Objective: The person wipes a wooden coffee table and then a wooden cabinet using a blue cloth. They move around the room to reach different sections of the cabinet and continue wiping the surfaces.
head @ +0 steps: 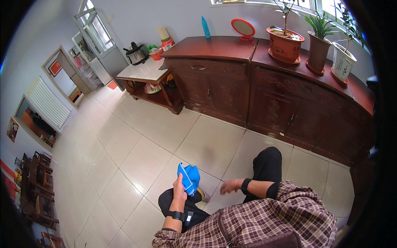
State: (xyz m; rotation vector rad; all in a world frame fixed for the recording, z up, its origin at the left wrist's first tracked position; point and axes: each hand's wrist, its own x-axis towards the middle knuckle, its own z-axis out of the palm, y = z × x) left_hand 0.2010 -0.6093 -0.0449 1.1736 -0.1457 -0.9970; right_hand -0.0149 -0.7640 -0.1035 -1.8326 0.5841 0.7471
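My left hand (180, 189) is closed around a folded blue cloth (189, 179) with a pale edging, held above my bent left knee. The cloth sticks out past my fingers, away from me. My right hand (231, 186) hangs in the air beside my right knee, apart from the cloth, with its fingers loosely curled and partly blurred; whether they are apart is hard to tell. Both wrists wear black bands.
Dark red wooden cabinets (214, 49) stand ahead, bearing a blue bottle (205, 28), a red-framed mirror (243, 28) and potted plants (284, 45). Left of them, a low table (142, 72) holds an electric cooker (136, 54). Wooden chairs (40, 198) stand far left, on a tiled floor (133, 152).
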